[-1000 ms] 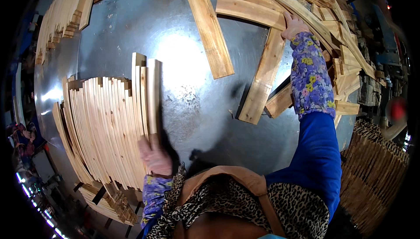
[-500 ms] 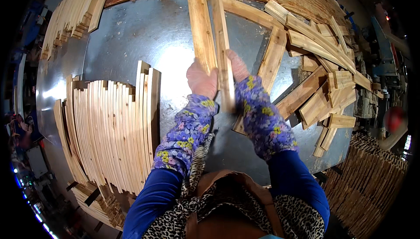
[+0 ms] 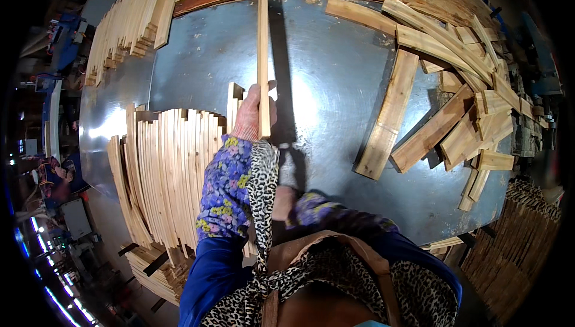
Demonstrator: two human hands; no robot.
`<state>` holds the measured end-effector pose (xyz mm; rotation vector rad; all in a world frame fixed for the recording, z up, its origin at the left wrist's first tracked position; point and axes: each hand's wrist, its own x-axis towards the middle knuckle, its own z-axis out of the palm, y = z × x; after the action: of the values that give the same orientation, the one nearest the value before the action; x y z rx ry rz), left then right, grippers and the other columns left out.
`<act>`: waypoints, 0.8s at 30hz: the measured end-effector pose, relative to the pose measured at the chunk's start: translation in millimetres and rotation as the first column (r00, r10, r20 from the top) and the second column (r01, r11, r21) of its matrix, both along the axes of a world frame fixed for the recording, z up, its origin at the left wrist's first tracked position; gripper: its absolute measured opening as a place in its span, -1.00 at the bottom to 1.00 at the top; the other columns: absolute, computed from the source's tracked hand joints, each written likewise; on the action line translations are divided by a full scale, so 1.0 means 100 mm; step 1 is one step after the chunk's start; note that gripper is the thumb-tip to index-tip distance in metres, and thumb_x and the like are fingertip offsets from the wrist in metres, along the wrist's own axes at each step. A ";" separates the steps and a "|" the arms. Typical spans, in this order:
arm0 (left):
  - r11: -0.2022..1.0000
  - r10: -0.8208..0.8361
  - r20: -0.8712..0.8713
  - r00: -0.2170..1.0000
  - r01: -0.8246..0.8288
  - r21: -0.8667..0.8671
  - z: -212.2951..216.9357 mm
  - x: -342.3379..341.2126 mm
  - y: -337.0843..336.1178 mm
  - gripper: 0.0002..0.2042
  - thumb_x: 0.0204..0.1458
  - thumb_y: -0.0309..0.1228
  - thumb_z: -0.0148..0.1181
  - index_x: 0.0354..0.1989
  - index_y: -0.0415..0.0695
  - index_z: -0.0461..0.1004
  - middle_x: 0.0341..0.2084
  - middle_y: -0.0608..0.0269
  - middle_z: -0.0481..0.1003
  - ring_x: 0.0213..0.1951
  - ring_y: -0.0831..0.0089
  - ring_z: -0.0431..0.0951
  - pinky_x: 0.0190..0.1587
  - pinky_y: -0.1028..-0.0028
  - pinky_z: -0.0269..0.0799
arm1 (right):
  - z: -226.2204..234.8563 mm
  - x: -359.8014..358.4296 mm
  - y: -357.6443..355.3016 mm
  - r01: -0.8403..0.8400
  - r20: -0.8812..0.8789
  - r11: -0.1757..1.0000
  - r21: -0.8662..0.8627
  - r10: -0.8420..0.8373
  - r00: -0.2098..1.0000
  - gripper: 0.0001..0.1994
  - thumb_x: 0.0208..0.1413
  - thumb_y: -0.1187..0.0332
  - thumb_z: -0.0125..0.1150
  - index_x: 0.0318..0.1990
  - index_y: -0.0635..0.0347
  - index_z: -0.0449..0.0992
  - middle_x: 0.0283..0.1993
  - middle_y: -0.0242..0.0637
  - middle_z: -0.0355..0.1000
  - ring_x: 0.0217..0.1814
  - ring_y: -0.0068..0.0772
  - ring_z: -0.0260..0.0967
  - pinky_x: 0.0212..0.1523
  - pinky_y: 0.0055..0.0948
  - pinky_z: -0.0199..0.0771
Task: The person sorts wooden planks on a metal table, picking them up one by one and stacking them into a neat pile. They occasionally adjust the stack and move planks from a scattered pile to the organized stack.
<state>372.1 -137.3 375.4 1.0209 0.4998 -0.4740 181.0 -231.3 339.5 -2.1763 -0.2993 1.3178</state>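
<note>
A worker in purple floral sleeves (image 3: 224,183) grips a long narrow board (image 3: 262,45) above a metal counter (image 3: 335,81), its thin edge turned up and its length pointing away from the body. The left hand (image 3: 247,116) is closed around the board close to its near end, palm on one side and fingertips showing on the other. The right hand (image 3: 284,202), blurred and drawn in near the body, is well short of the board; whether it clasps anything cannot be told.

The pale, bare timber looks stiff and fairly light, easily managed by one person, with a dry, sawn surface that should offer good grip rather than slip. It seems in little danger of breaking, though raw edges could leave splinters in bare skin. Held so near one end, the board probably feels front-heavy, its far end inclined to dip or swing; a grasp nearer the middle, pinched across the thin dimension, would likely balance better, with a second hand at the near end for steering.

Left of the board, a row of pale boards (image 3: 173,177) stands packed side by side, narrow edges up. To the right, loose planks (image 3: 388,111) lie flat or crisscrossed, their broad faces showing; those underneath would probably be harder to draw free.
</note>
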 end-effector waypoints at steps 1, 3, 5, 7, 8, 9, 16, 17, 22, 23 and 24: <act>0.994 0.017 0.000 1.000 -0.017 -0.110 0.05 0.03 -0.03 -0.36 0.36 0.08 0.25 0.31 -0.25 0.39 -0.67 0.51 0.19 -0.70 0.63 0.22 -0.69 0.56 0.18 | -0.12 -0.26 0.17 0.025 0.074 1.000 0.002 -0.025 0.997 0.12 0.32 -0.15 0.24 0.61 0.61 -0.26 -0.19 0.20 0.66 -0.22 0.09 0.68 -0.26 0.10 0.63; 0.984 0.046 0.028 0.999 -0.040 -0.176 0.02 0.03 -0.06 -0.29 0.37 0.13 0.22 0.31 -0.35 0.35 -0.68 0.51 0.23 -0.70 0.61 0.23 -0.68 0.53 0.21 | -0.22 -0.47 0.31 0.109 0.108 0.994 0.006 -0.109 0.988 0.12 0.34 -0.24 0.19 0.62 0.55 -0.23 -0.21 0.21 0.66 -0.19 0.18 0.67 -0.20 0.12 0.61; 0.996 -0.040 0.088 0.995 0.047 -0.073 0.01 0.08 0.00 -0.44 0.32 0.07 0.35 0.18 -0.21 0.54 -0.56 0.39 0.48 -0.59 0.55 0.47 -0.56 0.49 0.40 | -0.23 -0.29 0.22 0.280 -0.032 0.959 0.035 -0.279 0.960 0.00 0.40 -0.26 0.11 0.61 0.43 -0.06 -0.18 0.17 0.67 -0.15 0.27 0.65 -0.09 0.12 0.59; 0.982 0.019 0.049 0.999 -0.028 0.188 0.25 0.23 -0.25 -0.45 0.27 -0.01 0.41 0.15 -0.27 0.54 -0.35 0.20 0.63 -0.42 0.41 0.66 -0.39 0.40 0.61 | -0.61 -0.31 0.15 0.400 0.088 0.889 0.224 -0.427 0.900 -0.20 0.46 -0.20 0.07 0.55 0.30 0.19 -0.10 0.09 0.68 -0.13 0.28 0.64 -0.01 0.08 0.59; 0.965 -0.049 0.106 0.993 0.020 0.261 0.17 0.37 -0.22 -0.48 0.24 -0.10 0.44 0.13 -0.32 0.55 -0.20 0.09 0.68 -0.27 0.32 0.73 -0.22 0.33 0.70 | -0.96 -0.38 0.16 0.396 0.215 0.836 0.379 -0.496 0.841 -0.33 0.49 -0.14 0.07 0.48 0.23 0.36 -0.05 0.04 0.69 -0.14 0.23 0.64 0.02 0.04 0.61; 0.947 -0.084 0.153 0.985 0.031 0.319 0.17 0.49 -0.26 -0.48 0.24 -0.12 0.44 0.14 -0.33 0.54 -0.21 0.09 0.68 -0.27 0.32 0.73 -0.21 0.33 0.70 | -1.09 -0.33 -0.14 0.368 0.309 0.796 0.481 -0.546 0.779 -0.39 0.42 -0.07 0.16 0.40 0.20 0.44 -0.05 0.00 0.68 -0.10 0.14 0.64 0.04 -0.01 0.62; 0.747 -0.236 0.364 0.901 -0.072 0.661 0.26 0.57 -0.60 -0.54 0.17 -0.21 0.38 0.05 -0.40 0.60 -0.20 -0.01 0.71 -0.19 0.26 0.70 -0.06 0.24 0.59 | -0.21 0.93 -2.41 0.759 0.857 0.593 -0.268 -0.214 0.469 -0.09 0.03 0.10 0.57 0.53 0.16 0.30 0.52 0.12 0.28 0.53 0.21 0.22 0.42 -0.03 0.42; 0.712 -0.290 0.360 0.887 -0.051 0.700 0.27 0.49 -0.64 -0.53 0.17 -0.23 0.37 0.08 -0.42 0.59 -0.19 0.00 0.70 -0.17 0.27 0.70 -0.04 0.25 0.60 | -0.14 0.99 -2.58 0.798 0.815 0.555 -0.237 -0.334 0.474 -0.07 0.02 0.11 0.56 0.55 0.17 0.27 0.53 0.14 0.26 0.53 0.21 0.23 0.44 -0.03 0.40; 0.747 -0.224 0.264 0.938 -0.009 0.664 0.38 -0.23 -0.59 -0.49 0.20 -0.27 0.31 0.19 -0.43 0.53 -0.10 0.00 0.67 -0.14 0.30 0.69 0.00 0.31 0.60 | -0.06 0.79 -2.66 0.884 0.696 0.465 0.059 -0.653 0.297 -0.03 -0.01 0.20 0.51 0.58 0.22 0.20 0.57 0.17 0.18 0.56 0.25 0.21 0.55 0.00 0.30; 0.727 -0.217 0.233 0.948 -0.002 0.687 0.41 -0.38 -0.53 -0.48 0.19 -0.29 0.31 0.22 -0.44 0.51 -0.07 -0.03 0.67 -0.13 0.28 0.69 0.01 0.30 0.62 | -0.14 0.65 -2.63 0.861 0.661 0.489 0.141 -0.693 0.286 -0.03 0.00 0.22 0.50 0.59 0.27 0.17 0.58 0.18 0.17 0.59 0.26 0.17 0.59 -0.01 0.24; 0.767 -0.174 0.182 0.968 0.017 0.642 0.48 -0.55 -0.46 -0.47 0.20 -0.30 0.32 0.25 -0.44 0.50 -0.07 -0.02 0.67 -0.12 0.27 0.69 0.04 0.30 0.62 | -0.20 0.44 -2.56 0.829 0.620 0.513 0.224 -0.731 0.285 -0.02 0.01 0.25 0.49 0.59 0.32 0.14 0.59 0.18 0.16 0.62 0.28 0.13 0.63 -0.01 0.18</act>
<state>317.5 -183.6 423.4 1.7506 0.4016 -0.2634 225.0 -486.8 319.1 -2.2930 0.6261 -0.0482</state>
